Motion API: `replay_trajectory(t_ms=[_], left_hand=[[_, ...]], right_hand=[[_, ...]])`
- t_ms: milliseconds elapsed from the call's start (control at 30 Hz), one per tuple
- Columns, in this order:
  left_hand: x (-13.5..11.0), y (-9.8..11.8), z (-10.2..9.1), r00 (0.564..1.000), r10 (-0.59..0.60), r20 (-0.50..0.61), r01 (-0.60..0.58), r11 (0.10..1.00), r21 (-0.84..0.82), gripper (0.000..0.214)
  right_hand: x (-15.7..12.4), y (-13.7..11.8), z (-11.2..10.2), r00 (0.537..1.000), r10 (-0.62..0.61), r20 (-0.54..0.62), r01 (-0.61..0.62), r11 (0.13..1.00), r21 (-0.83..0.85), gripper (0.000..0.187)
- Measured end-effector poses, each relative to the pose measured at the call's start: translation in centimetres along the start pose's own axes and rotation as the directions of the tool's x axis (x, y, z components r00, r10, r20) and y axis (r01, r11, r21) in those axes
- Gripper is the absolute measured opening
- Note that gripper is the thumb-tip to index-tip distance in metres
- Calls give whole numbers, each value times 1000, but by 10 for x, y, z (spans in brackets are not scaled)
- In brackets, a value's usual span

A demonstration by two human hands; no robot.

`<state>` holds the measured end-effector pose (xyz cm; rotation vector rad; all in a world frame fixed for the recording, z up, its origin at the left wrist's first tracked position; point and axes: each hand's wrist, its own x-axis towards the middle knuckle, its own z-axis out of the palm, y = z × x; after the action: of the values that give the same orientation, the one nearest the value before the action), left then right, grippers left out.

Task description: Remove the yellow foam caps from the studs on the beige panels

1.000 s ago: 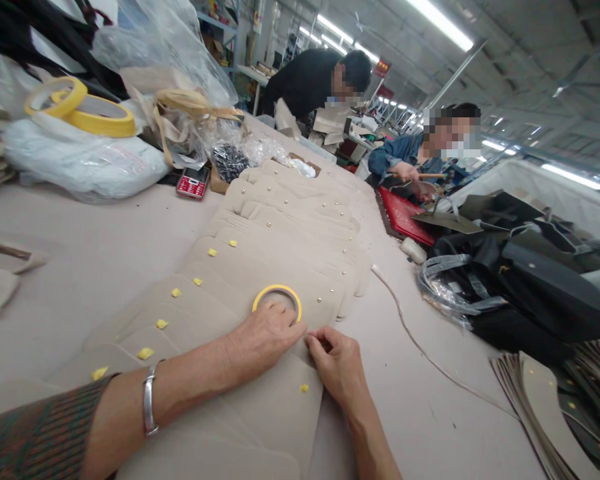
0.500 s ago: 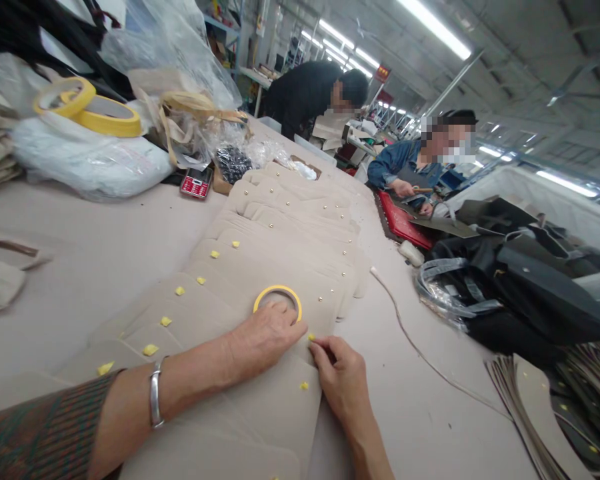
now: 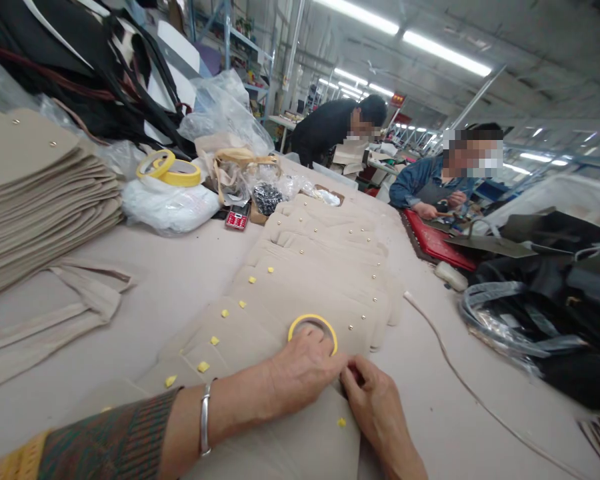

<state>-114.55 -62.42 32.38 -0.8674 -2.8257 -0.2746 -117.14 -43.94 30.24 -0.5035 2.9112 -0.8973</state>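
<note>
Evidently the left hand (image 3: 305,370) lies fingers-down on the near rim of the yellow tape roll (image 3: 296,327), pinning it flat on a beige panel (image 3: 290,440); its grip is not closed round it. Just right of the roll, the right hand (image 3: 375,407) pinches thumb and forefinger shut, on what I cannot tell. Beyond the roll, the panel row (image 3: 320,267), stiff and matte, overlaps stepwise, exposing round metal studs (image 3: 351,327).

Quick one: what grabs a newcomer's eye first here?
The left hand rests on a yellow tape roll at bottom centre, the right hand pinched shut beside it. Under them, a row of overlapping beige panels with yellow tabs runs up the table; a tall stack of panels sits at far left.
</note>
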Motion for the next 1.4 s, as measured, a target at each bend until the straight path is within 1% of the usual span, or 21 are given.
replay_trajectory(t_ms=[67,133,167,200,233,267,333,400,433,533,633,733,833,900,967,1000,1033,1133,1200,1267,1400], left_hand=[[0,2,-8,999,-13,29,15,998,-56,18],[0,2,-14,998,-19,56,26,992,-122,20],[0,1,-15,998,-20,54,28,988,-150,20],[0,0,-16,999,-22,42,29,985,-172,19],[0,-2,-16,1000,-20,21,24,981,-193,18],[0,-4,-14,1000,-10,-5,9,977,-212,18],[-1,-7,-8,998,15,-64,-31,968,-247,26],[-3,-8,-1,991,30,-133,-65,959,-274,43],[-3,-8,2,986,31,-166,-78,956,-282,48],[-4,-6,7,973,36,-227,-105,948,-302,45],[-4,-2,3,974,41,-222,-114,938,-327,39],[-3,2,-4,986,33,-164,-92,924,-370,31],[0,3,-9,997,9,-76,-38,919,-393,12],[2,3,-11,999,-22,-23,12,924,-381,12],[5,2,-12,999,-53,7,51,929,-367,14],[6,2,-12,998,-63,16,65,930,-363,14],[7,2,-12,997,-73,24,77,929,-363,14],[10,2,-13,996,-86,23,88,920,-383,13],[10,3,-12,995,-96,0,89,920,-382,13],[10,4,-10,993,-111,-38,91,936,-340,14],[11,4,-3,979,-94,-181,48,969,-243,18]], right_hand=[[-5,-4,-7,997,8,82,-10,1000,25,23],[-9,-7,-15,984,-10,179,5,1000,28,30],[-11,-7,-18,976,-23,216,16,999,33,34],[-12,-7,-21,974,-32,225,21,998,51,37],[-14,-6,-23,980,-37,197,19,996,91,37],[-15,-5,-24,990,-37,135,16,988,156,34],[-17,-4,-25,999,-34,-36,44,949,312,25],[-20,-7,-23,981,-86,-172,150,902,404,20],[-21,-9,-22,967,-140,-211,218,887,408,20],[-23,-19,-20,913,-313,-261,389,863,324,19],[-23,-25,-16,870,-403,-285,470,853,228,18],[-23,-24,-11,829,-436,-349,501,857,118,18],[-23,-22,-6,786,-463,-409,500,866,-19,17],[-23,-23,-5,761,-477,-440,493,866,-85,17],[-22,-25,-5,744,-479,-466,489,865,-109,17],[-21,-27,-6,748,-470,-469,484,869,-99,18],[-20,-28,-7,762,-452,-464,474,877,-75,18],[-17,-28,-10,826,-381,-415,428,904,21,19],[-16,-27,-11,848,-355,-392,407,912,55,20],[-15,-26,-11,856,-317,-407,377,923,74,19],[-15,-29,-4,891,-126,-437,242,945,220,14]])
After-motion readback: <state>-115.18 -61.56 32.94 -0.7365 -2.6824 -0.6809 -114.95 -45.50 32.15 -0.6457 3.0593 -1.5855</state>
